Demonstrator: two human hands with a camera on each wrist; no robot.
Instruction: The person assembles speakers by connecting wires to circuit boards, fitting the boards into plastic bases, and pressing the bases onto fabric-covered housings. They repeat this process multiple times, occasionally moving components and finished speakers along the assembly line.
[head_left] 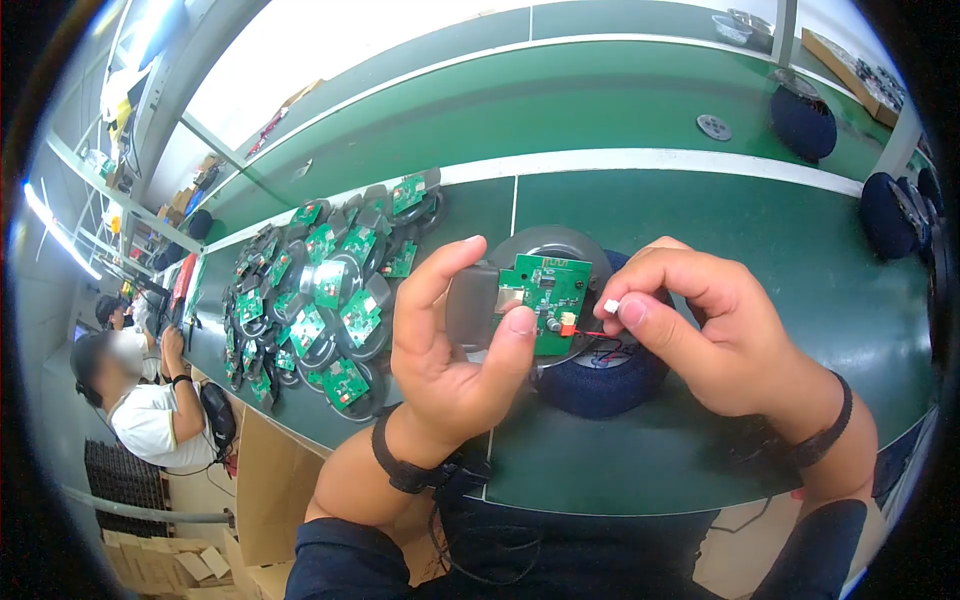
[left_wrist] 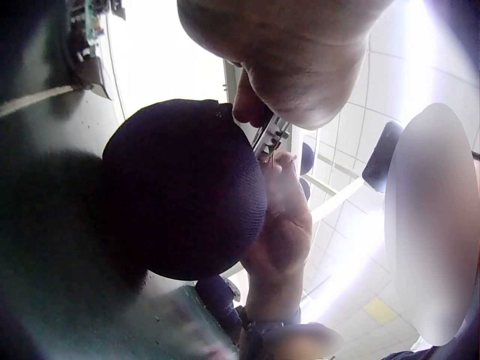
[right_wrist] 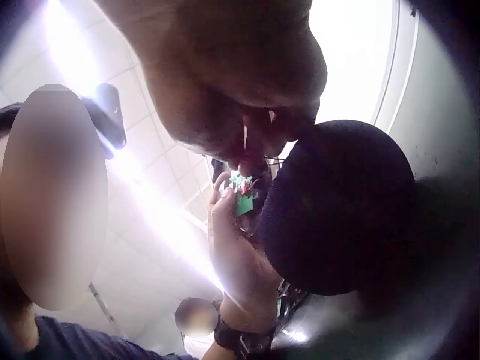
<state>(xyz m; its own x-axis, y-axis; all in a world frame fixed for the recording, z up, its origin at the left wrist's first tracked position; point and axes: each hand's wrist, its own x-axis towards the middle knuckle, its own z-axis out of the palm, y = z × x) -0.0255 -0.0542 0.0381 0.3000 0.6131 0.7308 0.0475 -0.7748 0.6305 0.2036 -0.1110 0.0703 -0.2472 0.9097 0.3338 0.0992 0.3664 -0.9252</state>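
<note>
Presently, right hand (head_left: 715, 325): thumb and forefinger pinched together on the white connector (head_left: 611, 306).
Left hand (head_left: 440, 350): thumb and fingers clasp the left end of the grey housing (head_left: 470, 300), above the near half of the tabletop (head_left: 780, 235).
Circuit board (head_left: 560, 278): sits on the housing, which lies lengthwise roughly along the tabletop's near edge.
White connector to board: just off the board's right edge, apparently apart; this gap seems to matter most. The right hand is nearer that edge, the left hand nearer the opposite one. The connector's long axis cannot be told.
Red plug (head_left: 567, 328): at the board's right side, its red wire (head_left: 597, 334) leading rightward.
Dark round body (head_left: 600, 392): on the tabletop, partly beneath the board.
Heaped board assemblies (head_left: 330, 285): toward the tabletop's far left corner.
</note>
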